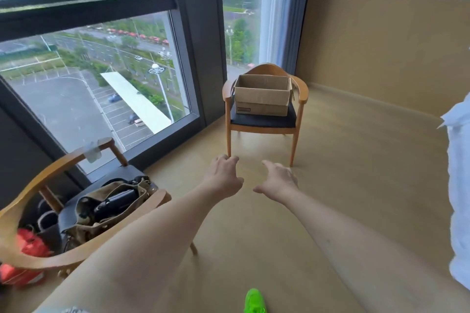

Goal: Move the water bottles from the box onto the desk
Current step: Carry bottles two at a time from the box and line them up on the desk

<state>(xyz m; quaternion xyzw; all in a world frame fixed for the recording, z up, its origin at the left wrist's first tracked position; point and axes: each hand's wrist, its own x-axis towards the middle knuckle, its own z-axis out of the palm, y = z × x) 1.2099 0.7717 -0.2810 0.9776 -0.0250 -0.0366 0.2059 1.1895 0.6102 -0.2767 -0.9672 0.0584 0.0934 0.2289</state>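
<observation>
An open cardboard box (263, 95) sits on the dark seat of a wooden armchair (302, 89) by the window, ahead of me. Its inside is hidden by the near wall, so no bottles show. My left hand (225, 174) and my right hand (278, 179) are stretched out in front of me, side by side above the floor, well short of the chair. Both hold nothing, with fingers loosely curled. No desk is in view.
A second wooden armchair (50, 211) at the lower left carries an olive bag (109, 208) and red items. A large window (89, 71) fills the left side. A person's white sleeve (457, 185) stands at the right edge. Tan floor (343, 160) lies between me and the box chair.
</observation>
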